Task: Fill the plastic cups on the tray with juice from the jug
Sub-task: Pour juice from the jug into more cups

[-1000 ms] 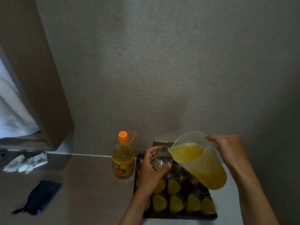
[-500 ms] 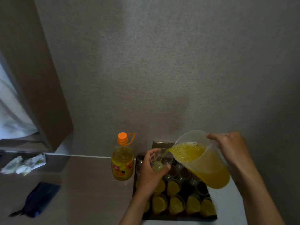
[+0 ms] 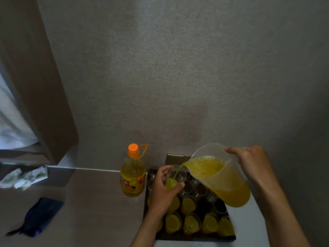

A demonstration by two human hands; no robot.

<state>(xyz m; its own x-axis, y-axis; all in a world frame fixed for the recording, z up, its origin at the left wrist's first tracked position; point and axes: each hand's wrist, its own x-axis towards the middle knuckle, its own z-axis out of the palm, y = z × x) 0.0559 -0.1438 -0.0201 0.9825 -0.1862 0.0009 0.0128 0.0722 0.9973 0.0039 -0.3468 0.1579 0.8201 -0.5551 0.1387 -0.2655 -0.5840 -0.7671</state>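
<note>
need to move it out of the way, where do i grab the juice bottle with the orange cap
Take the juice bottle by its narrow neck just under the orange cap, coming from above or the left. It stands upright, and the tray and left hand crowd its right side.

- The tray (image 3: 151,211) sits on the surface (image 3: 99,202) against the wall (image 3: 178,68).
- A bottle (image 3: 132,177) stands just left of the tray.
- Filled cups (image 3: 191,224) occupy the near rows; empty cups (image 3: 201,190) stand behind them.
- A pouch (image 3: 41,215) lies far left.
</note>
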